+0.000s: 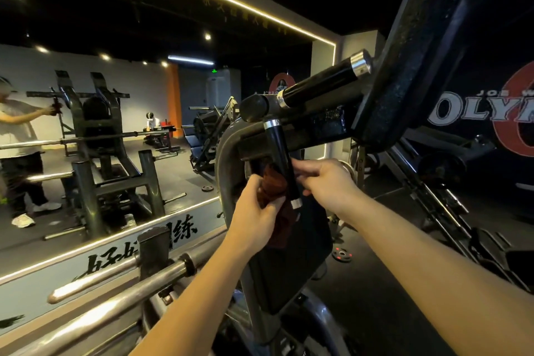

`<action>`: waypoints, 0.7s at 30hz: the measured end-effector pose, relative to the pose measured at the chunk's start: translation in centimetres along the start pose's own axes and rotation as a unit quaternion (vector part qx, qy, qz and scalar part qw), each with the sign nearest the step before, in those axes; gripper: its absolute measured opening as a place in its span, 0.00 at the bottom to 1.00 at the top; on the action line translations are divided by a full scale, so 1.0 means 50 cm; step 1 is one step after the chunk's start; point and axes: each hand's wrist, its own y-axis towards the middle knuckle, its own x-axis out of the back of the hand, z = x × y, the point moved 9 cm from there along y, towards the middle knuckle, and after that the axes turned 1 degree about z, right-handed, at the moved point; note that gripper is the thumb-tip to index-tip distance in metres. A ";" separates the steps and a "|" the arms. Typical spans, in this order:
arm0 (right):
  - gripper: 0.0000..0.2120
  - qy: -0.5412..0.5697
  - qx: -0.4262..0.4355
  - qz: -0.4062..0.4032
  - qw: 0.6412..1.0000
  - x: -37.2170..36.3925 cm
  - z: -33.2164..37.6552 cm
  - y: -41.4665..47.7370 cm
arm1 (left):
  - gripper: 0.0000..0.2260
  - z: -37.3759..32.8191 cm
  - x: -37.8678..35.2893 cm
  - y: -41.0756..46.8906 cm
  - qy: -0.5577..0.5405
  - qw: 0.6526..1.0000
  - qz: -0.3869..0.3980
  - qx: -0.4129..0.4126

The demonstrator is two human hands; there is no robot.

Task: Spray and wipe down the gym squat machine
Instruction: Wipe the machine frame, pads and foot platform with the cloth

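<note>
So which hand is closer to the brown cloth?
Left. The left hand grips the brown cloth and presses it on the black handle; the right hand holds that handle from its other side.

Count from the head view:
- Hands: 2, left hand (254,220) and right hand (326,179).
- Cloth (274,185): 1, dark red.
- Black handles with chrome collars: 2, upper handle (320,84) and lower handle (284,165).
- Black pads on the squat machine: 2, shoulder pad (433,52) and back pad (289,269).
- Chrome bars, lower left: 2 clear ( (95,280), (115,306)); beyond that, can't tell.
- Small weight plates on the floor: 2 ( (207,188), (341,254)).
- Mirror (43,240): 1, showing 1 reflected person (17,136).
</note>
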 end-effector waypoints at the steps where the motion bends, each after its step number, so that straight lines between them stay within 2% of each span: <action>1: 0.27 0.001 0.003 0.004 1.000 0.001 0.001 0.000 | 0.07 0.015 -0.005 -0.012 -0.004 1.000 0.019 0.017; 2: 0.24 0.002 0.004 0.009 1.000 0.002 0.000 0.001 | 0.07 0.026 -0.001 -0.018 -0.011 0.999 0.018 0.032; 4: 0.21 0.001 0.006 0.015 1.000 0.000 0.002 -0.003 | 0.07 0.030 0.035 -0.009 -0.059 0.996 -0.041 0.052; 7: 0.20 0.018 0.014 -0.007 1.000 -0.002 -0.001 -0.005 | 0.08 -0.039 0.075 0.052 -0.134 0.985 -0.105 0.026; 10: 0.17 0.023 0.013 -0.038 0.999 -0.004 -0.006 -0.006 | 0.10 -0.121 0.062 0.107 -0.094 0.991 -0.094 -0.031; 14: 0.17 0.026 0.011 -0.044 0.999 -0.006 -0.007 -0.004 | 0.10 -0.110 0.046 0.100 -0.027 0.991 -0.115 -0.067; 17: 0.17 0.026 0.010 -0.054 0.998 -0.005 -0.007 -0.007 | 0.09 -0.077 0.037 0.072 -0.009 0.993 -0.104 -0.060; 21: 0.18 0.023 0.008 -0.066 0.998 -0.003 -0.011 -0.008 | 0.09 0.012 -0.006 0.000 -0.018 1.000 -0.018 0.008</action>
